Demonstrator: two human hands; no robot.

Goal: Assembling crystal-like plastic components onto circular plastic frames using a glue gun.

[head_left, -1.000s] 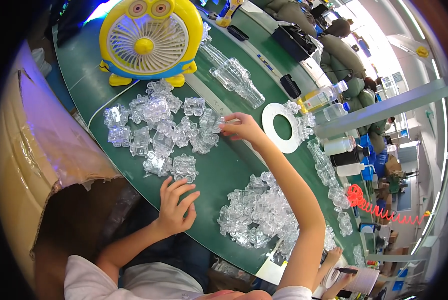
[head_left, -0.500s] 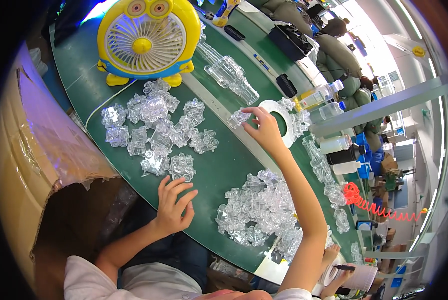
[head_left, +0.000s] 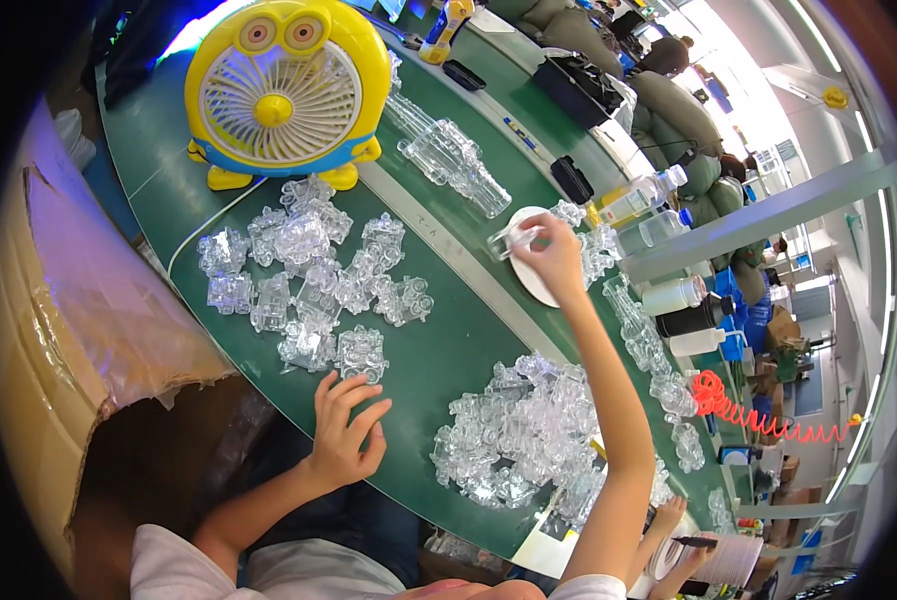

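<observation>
My right hand [head_left: 552, 258] pinches a clear plastic part [head_left: 508, 243] between thumb and fingers, above the left side of a white ring-shaped roll [head_left: 538, 283]. My left hand [head_left: 348, 430] is at the table's near edge, fingers apart and holding nothing. Its fingertips are close to one clear plastic part [head_left: 361, 354] at the front of a loose group of similar clear parts [head_left: 303, 240]. Right of my left hand lies a larger heap of clear plastic parts [head_left: 513, 425], partly behind my right forearm.
A yellow and blue character-shaped fan [head_left: 280, 100] stands at the back left. Long clear parts [head_left: 453, 165] lie beyond a grey strip. Bottles [head_left: 636, 195] line the right side, near a red coiled hose [head_left: 743, 415]. A cardboard box [head_left: 78, 340] is at left. Another person's hand [head_left: 668, 515] shows at lower right.
My right hand has moved slightly right and nearer with the clear part, from the grey strip to over the white ring. My left hand stays almost still.
</observation>
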